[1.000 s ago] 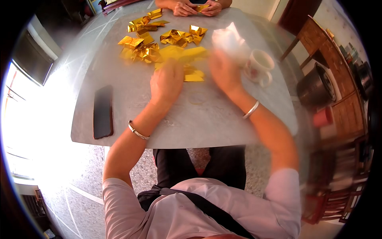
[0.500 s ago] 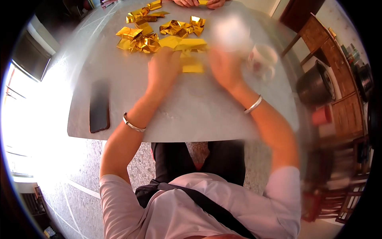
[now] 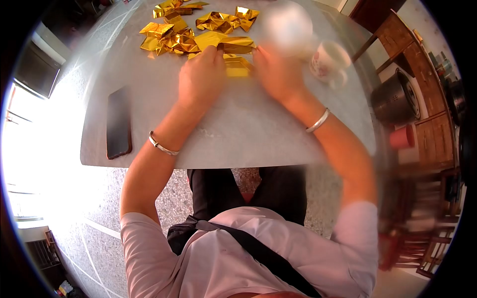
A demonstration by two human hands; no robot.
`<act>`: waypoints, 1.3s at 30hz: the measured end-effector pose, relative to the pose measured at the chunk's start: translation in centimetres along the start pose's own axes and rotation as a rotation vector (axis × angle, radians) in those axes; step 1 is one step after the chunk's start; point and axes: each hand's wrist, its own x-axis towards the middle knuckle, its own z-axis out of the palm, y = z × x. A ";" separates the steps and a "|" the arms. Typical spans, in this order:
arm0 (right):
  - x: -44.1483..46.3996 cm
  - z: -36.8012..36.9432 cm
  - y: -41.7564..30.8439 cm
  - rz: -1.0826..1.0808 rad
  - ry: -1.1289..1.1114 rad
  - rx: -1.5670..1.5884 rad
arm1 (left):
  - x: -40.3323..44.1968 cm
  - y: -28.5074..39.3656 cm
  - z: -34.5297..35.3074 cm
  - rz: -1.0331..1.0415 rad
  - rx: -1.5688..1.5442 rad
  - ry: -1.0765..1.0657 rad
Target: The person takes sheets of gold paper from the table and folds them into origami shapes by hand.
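A sheet of shiny gold foil paper (image 3: 238, 67), partly folded, lies on the table between my hands. My left hand (image 3: 201, 77) pinches its left side, thumb and fingers pressed together. On the other side my right hand (image 3: 279, 74) is closed at the right edge, its fingers slightly blurred. Part of the sheet stands raised between the fingertips; the gripped edges are hidden. Just beyond my left hand is a heap of folded gold foil pieces (image 3: 174, 40). More gold foil pieces (image 3: 218, 21) lie farther back.
A black phone (image 3: 119, 124) lies at the table's left. Right of my right hand stands a patterned mug (image 3: 325, 62), with a blurred white round object (image 3: 286, 27) behind it. The grey table (image 3: 238, 144) ends close to my body. A dark pot (image 3: 396, 99) stands beyond its right side.
The view has tilted, so the table sits higher and another person's hands have left the frame. My right fingers have come in closer to the foil, and its folded part is raised.
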 end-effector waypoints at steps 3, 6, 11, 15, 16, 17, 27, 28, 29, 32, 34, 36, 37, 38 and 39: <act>0.1 -0.1 0.5 -0.022 0.027 -0.007 | 0.2 -0.5 0.3 -0.001 -0.026 0.025; 0.3 -0.3 0.8 -0.054 0.020 -0.020 | 0.2 -0.6 0.2 -0.011 -0.047 0.004; 0.5 -0.2 1.1 -0.028 0.007 -0.083 | 0.0 -0.6 0.2 0.043 -0.057 -0.004; 0.3 0.0 1.0 -0.043 0.004 -0.075 | -0.1 -0.1 0.3 0.049 -0.059 -0.013; 0.2 0.0 0.9 -0.036 -0.005 -0.072 | -0.2 0.0 0.2 0.040 -0.060 -0.026; 0.2 0.0 0.9 -0.030 -0.013 -0.070 | -0.2 0.0 0.1 0.045 -0.053 -0.029; 0.4 -0.1 1.0 -0.035 0.002 -0.028 | -0.3 0.1 0.2 0.066 -0.063 -0.039; 0.4 -0.1 1.0 -0.030 -0.010 -0.030 | -0.3 0.1 0.2 0.057 -0.062 -0.041; 0.3 -0.1 0.8 -0.025 -0.022 -0.031 | -0.3 0.1 0.1 0.047 -0.077 -0.046; 0.6 -0.1 1.0 -0.007 -0.026 -0.040 | -0.3 0.2 -0.1 0.027 -0.098 -0.056; 0.7 -0.2 1.2 0.000 -0.026 -0.048 | -0.2 0.3 0.0 0.024 -0.089 -0.056; 0.6 -0.4 1.0 0.001 -0.033 -0.054 | -0.1 0.2 0.2 0.039 -0.094 -0.047; 0.5 -0.4 0.9 -0.006 -0.033 -0.055 | -0.1 0.1 0.2 0.046 -0.096 -0.042; 0.4 -0.2 0.8 -0.012 -0.033 -0.054 | -0.2 0.1 0.2 0.039 -0.097 -0.048; 0.3 -0.1 0.8 -0.020 -0.031 -0.052 | -0.2 0.0 0.2 0.032 -0.097 -0.053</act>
